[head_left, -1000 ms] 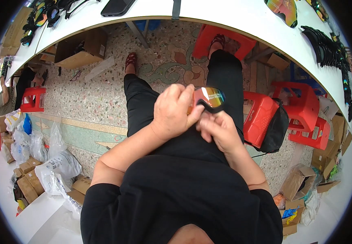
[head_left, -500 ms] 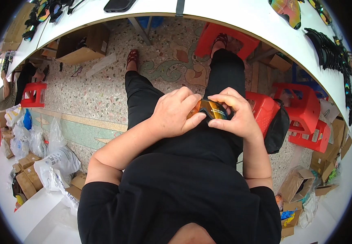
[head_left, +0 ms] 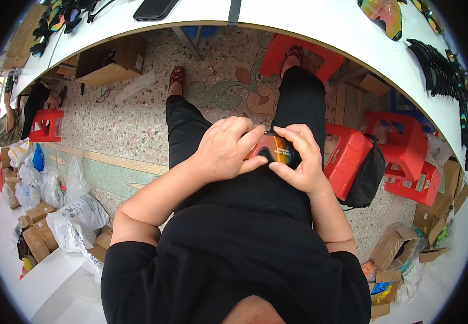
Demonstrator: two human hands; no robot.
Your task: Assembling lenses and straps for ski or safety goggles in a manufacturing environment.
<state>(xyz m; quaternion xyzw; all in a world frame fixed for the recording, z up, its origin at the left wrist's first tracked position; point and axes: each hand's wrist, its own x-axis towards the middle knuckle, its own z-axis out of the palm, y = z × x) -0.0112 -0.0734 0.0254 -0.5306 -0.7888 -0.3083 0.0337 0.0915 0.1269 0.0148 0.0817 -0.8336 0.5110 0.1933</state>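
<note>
Above my lap I hold a pair of sports sunglasses [head_left: 280, 148] in both hands. Its mirrored lens shines orange, red and green, with pale print on one half and a dark edge round the nose notch. My left hand [head_left: 226, 147] grips the left end, thumb below and fingers above, hiding that part. At the other end my right hand [head_left: 305, 161] is closed the same way, thumb at the lower edge and fingertips at the top. Whether the temples are attached I cannot tell.
A white table [head_left: 299, 19] curves across the far side, carrying a black phone [head_left: 155, 8], a mirrored lens [head_left: 382, 16] and a row of black pieces [head_left: 431, 67]. Red stools [head_left: 347, 156] and a black bag [head_left: 366, 175] stand right. Plastic bags [head_left: 77, 218] lie left; another person [head_left: 9, 127] is far left.
The sunglasses have tilted in my hands, so the lens shows more red and green. Both hands have shifted slightly left, with my grip kept at both ends.
</note>
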